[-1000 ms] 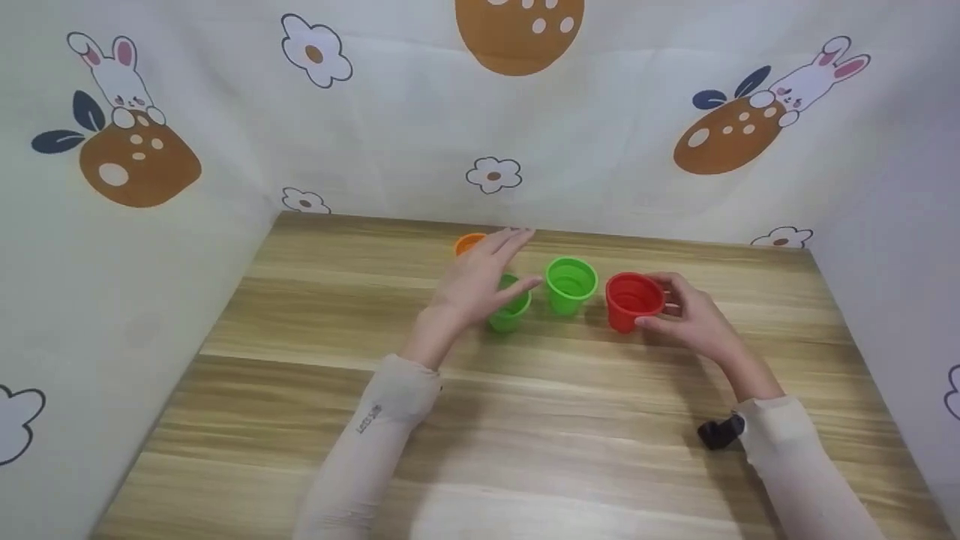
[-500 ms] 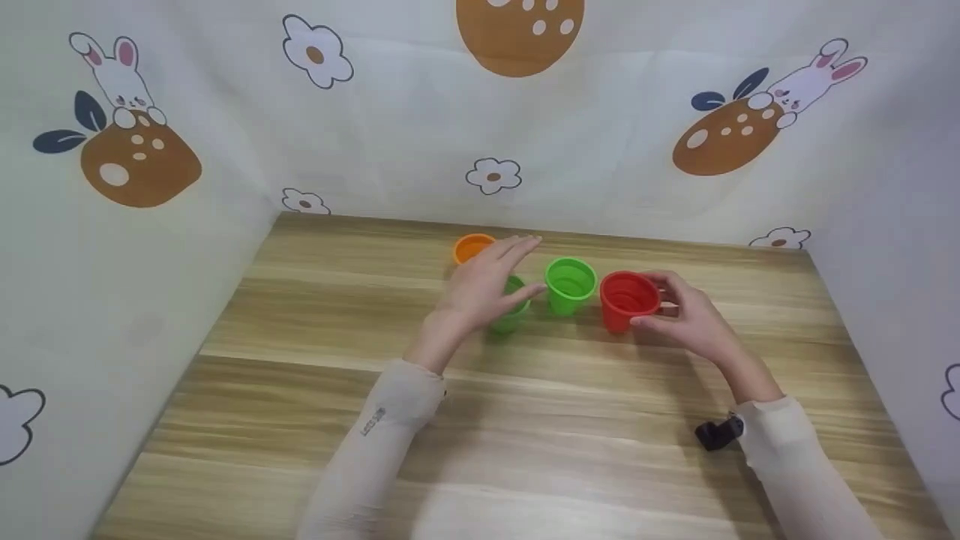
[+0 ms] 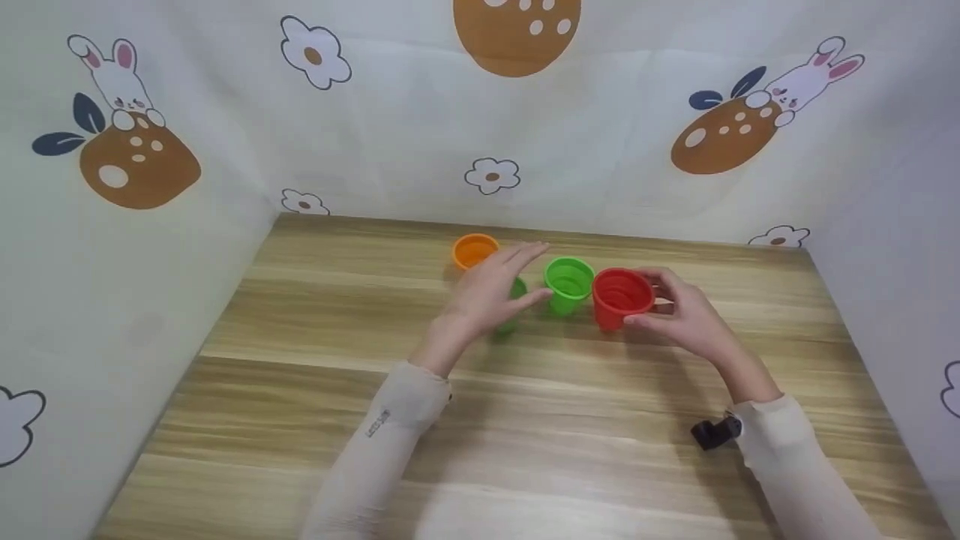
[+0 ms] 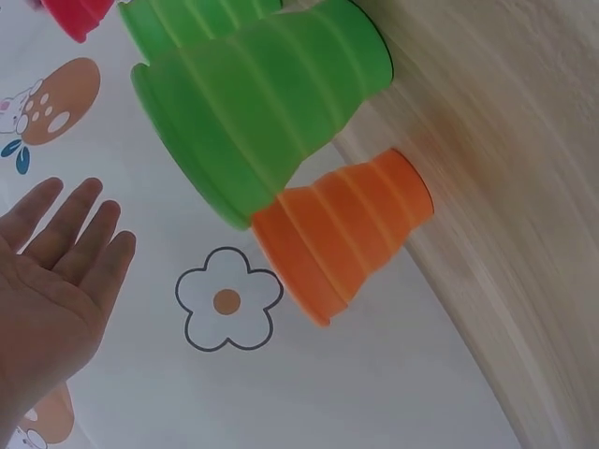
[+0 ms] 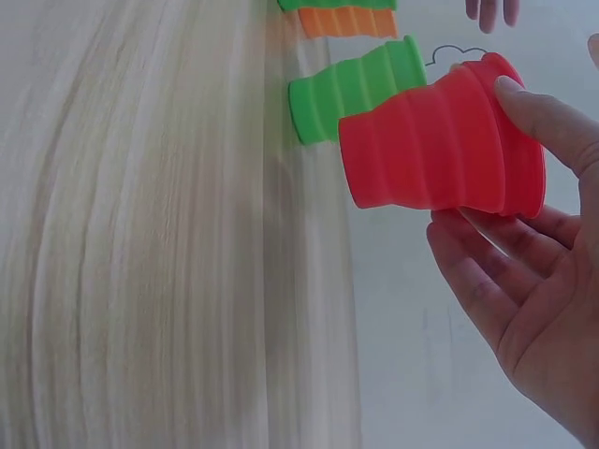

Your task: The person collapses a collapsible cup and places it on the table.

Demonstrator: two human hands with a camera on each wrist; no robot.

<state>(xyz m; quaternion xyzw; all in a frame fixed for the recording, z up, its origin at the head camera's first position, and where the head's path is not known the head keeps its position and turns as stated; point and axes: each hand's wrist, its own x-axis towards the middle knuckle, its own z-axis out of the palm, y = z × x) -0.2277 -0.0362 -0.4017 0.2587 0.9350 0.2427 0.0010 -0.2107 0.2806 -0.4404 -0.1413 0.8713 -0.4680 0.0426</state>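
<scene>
My right hand grips the red cup near its rim, thumb on the near side and fingers on the far side. In the right wrist view the red cup looks slightly raised off the table. Just left of it stands a light green cup. My left hand, fingers straight, hovers over another green cup and hides much of it. The left wrist view shows that hand apart from the green cup. An orange cup stands behind, partly covered by the hand.
The cups stand toward the back of a wood-grain table. A patterned cloth wall with rabbits and flowers rises behind it and at both sides. A small black device sits at the right sleeve cuff.
My right hand has brought the red cup leftward, closer to the light green cup. My left hand has drifted slightly right and nearer, uncovering more of the orange cup.
</scene>
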